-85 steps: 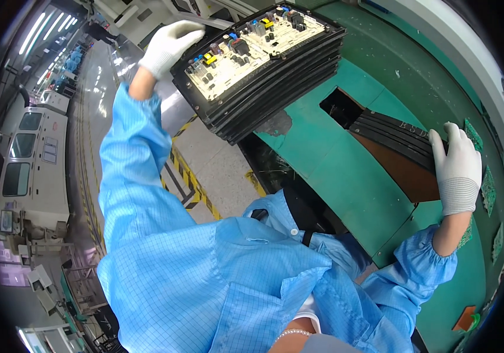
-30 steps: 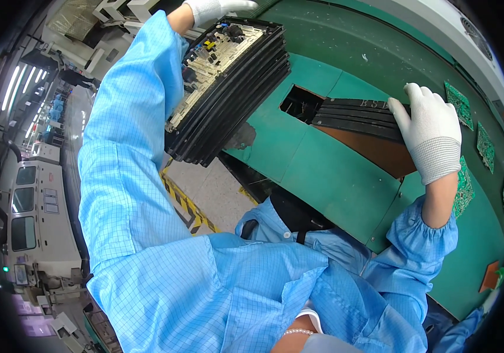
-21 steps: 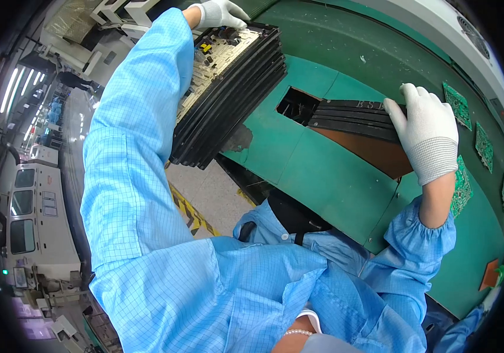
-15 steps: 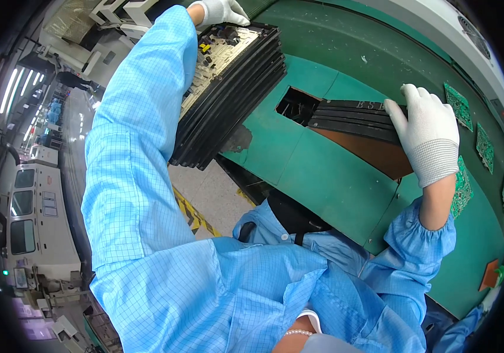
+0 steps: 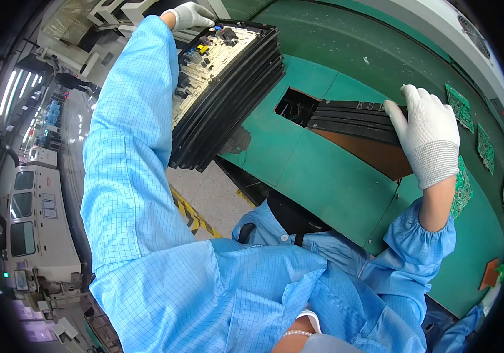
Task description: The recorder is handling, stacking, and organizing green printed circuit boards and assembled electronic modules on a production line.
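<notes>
My left hand, in a white knit glove, is at the far left with its fingers stretched out. Its fingertips reach the far edge of a stack of black trays. The top tray carries a pale circuit board with black, yellow and blue components. On the right, my gloved right hand is closed over the right end of another stack of black trays, thumb on the near side and fingers beyond. Its palm side is hidden. A brown panel shows beneath that stack.
A green work surface has a square opening beside the right stack. Green circuit boards line the far right. White machine housing borders the far side. Yellow-black floor tape lies below; a white machine stands left.
My left hand has moved left along the far edge of the left stack, and my left sleeve uncovers more of the circuit board. My right hand stays in place.
</notes>
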Demonstrator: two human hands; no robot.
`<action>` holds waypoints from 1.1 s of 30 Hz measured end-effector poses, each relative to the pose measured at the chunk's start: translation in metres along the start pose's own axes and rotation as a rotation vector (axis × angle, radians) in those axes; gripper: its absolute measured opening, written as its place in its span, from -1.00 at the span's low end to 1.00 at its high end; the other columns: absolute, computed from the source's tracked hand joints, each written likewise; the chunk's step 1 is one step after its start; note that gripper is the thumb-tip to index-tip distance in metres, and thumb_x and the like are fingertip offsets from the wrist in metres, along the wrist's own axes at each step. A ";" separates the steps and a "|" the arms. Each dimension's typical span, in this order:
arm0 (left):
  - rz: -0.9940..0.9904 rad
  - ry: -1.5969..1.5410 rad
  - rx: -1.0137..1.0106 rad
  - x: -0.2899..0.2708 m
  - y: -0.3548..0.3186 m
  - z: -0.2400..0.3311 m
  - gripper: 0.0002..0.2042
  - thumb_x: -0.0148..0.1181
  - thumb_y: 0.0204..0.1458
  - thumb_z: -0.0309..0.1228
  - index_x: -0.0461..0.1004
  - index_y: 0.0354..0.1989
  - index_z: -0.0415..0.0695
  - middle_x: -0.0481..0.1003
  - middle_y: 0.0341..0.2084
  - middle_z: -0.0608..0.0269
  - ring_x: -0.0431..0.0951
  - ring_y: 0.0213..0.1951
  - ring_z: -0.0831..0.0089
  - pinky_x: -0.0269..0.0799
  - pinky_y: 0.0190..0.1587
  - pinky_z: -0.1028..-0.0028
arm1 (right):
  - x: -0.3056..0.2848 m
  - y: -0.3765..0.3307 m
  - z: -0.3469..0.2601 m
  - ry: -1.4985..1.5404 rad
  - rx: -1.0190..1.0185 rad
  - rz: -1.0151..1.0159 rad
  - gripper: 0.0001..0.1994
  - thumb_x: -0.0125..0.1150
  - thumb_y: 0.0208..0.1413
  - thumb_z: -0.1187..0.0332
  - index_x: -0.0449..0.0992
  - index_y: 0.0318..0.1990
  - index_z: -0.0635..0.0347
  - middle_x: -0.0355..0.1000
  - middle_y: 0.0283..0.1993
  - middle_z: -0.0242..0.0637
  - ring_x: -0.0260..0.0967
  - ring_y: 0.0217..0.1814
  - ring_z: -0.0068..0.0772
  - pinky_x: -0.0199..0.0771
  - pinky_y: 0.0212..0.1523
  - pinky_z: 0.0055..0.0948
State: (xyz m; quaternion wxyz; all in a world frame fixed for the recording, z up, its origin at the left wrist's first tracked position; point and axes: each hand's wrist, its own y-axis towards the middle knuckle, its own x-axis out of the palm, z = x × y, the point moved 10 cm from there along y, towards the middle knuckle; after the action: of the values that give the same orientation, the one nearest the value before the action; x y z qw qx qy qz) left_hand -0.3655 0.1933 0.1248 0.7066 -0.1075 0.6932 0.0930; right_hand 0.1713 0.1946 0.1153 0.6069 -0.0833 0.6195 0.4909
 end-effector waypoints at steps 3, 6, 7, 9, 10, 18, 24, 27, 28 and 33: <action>0.033 0.032 -0.014 0.008 0.004 -0.004 -0.55 0.35 0.12 -0.15 0.58 0.12 -0.12 0.63 -0.03 0.09 0.62 0.00 0.25 0.47 0.15 0.35 | -0.001 0.001 0.000 0.002 0.002 0.005 -0.66 0.19 0.22 0.00 0.48 -0.24 0.12 0.47 -0.36 -0.24 0.50 -0.26 -0.21 0.44 -0.21 -0.23; 0.054 0.080 -0.020 0.006 0.008 -0.007 -0.57 0.34 0.12 -0.14 0.61 0.07 -0.14 0.65 -0.09 0.08 0.65 -0.06 0.23 0.51 0.08 0.34 | -0.003 0.001 -0.001 0.005 0.007 -0.014 -0.66 0.19 0.22 0.00 0.48 -0.24 0.12 0.46 -0.36 -0.24 0.50 -0.25 -0.21 0.44 -0.21 -0.23; 0.056 0.114 -0.030 0.004 0.008 -0.016 -0.57 0.33 0.11 -0.14 0.62 0.06 -0.14 0.65 -0.09 0.08 0.65 -0.07 0.22 0.52 0.07 0.33 | -0.005 0.001 -0.003 0.010 0.001 -0.006 -0.65 0.19 0.22 0.00 0.48 -0.23 0.13 0.47 -0.36 -0.24 0.50 -0.25 -0.21 0.44 -0.21 -0.23; 0.046 0.156 -0.148 0.005 0.014 0.007 -0.65 0.31 0.04 -0.20 0.66 -0.08 -0.15 0.66 -0.22 0.08 0.67 -0.20 0.26 0.55 -0.06 0.33 | -0.004 0.000 -0.001 0.003 0.014 -0.015 -0.65 0.19 0.22 0.00 0.48 -0.23 0.13 0.47 -0.36 -0.24 0.50 -0.25 -0.21 0.44 -0.21 -0.23; 0.060 0.114 -0.270 -0.002 0.006 0.037 -0.74 0.32 -0.05 -0.30 0.70 -0.22 -0.15 0.67 -0.33 0.05 0.68 -0.28 0.25 0.57 -0.14 0.31 | -0.003 -0.004 0.004 -0.003 0.033 -0.031 -0.65 0.19 0.22 0.00 0.48 -0.23 0.13 0.47 -0.36 -0.24 0.50 -0.25 -0.21 0.44 -0.21 -0.23; 0.117 -0.120 -0.090 -0.024 -0.063 0.000 -0.46 0.23 0.15 0.05 0.59 0.07 -0.18 0.65 -0.15 0.10 0.65 -0.16 0.34 0.54 -0.03 0.36 | -0.005 0.002 -0.004 0.027 -0.015 -0.005 -0.64 0.17 0.23 -0.01 0.48 -0.21 0.14 0.47 -0.35 -0.23 0.51 -0.25 -0.20 0.46 -0.20 -0.23; -0.011 0.062 -0.118 -0.005 -0.140 0.077 -0.44 0.17 0.08 0.03 0.59 -0.15 -0.36 0.62 -0.27 -0.18 0.64 -0.18 0.05 0.50 -0.05 0.24 | 0.000 0.001 0.001 -0.004 0.007 -0.041 -0.64 0.15 0.25 -0.01 0.48 -0.21 0.14 0.49 -0.34 -0.21 0.52 -0.23 -0.19 0.48 -0.19 -0.23; 0.044 0.021 -0.134 0.003 -0.144 0.079 -0.47 0.14 0.15 0.00 0.57 -0.08 -0.33 0.61 -0.21 -0.13 0.61 -0.11 0.11 0.47 0.00 0.28 | -0.001 0.001 0.000 -0.004 0.007 -0.022 -0.64 0.14 0.26 -0.01 0.47 -0.23 0.14 0.50 -0.34 -0.20 0.52 -0.22 -0.18 0.48 -0.19 -0.23; 0.026 -0.005 -0.142 0.005 -0.145 0.077 -0.47 0.15 0.14 0.01 0.57 -0.07 -0.32 0.61 -0.21 -0.11 0.61 -0.11 0.14 0.46 0.00 0.29 | 0.000 0.001 0.000 0.007 0.012 -0.035 -0.64 0.14 0.26 -0.01 0.47 -0.24 0.14 0.51 -0.34 -0.20 0.52 -0.22 -0.18 0.49 -0.18 -0.23; 0.087 -0.036 -0.141 0.008 -0.152 0.069 -0.47 0.27 0.04 -0.04 0.56 -0.08 -0.34 0.62 -0.23 -0.13 0.63 -0.13 0.09 0.49 0.00 0.29 | -0.001 0.000 0.001 0.024 0.011 -0.005 -0.65 0.14 0.26 0.00 0.47 -0.26 0.13 0.51 -0.35 -0.19 0.53 -0.22 -0.17 0.49 -0.17 -0.21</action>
State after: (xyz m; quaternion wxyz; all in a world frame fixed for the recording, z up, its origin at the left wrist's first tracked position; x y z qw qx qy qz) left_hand -0.2561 0.0665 0.1214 0.7049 -0.1251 0.6762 0.1741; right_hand 0.1725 0.1944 0.1162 0.6009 -0.0873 0.6292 0.4851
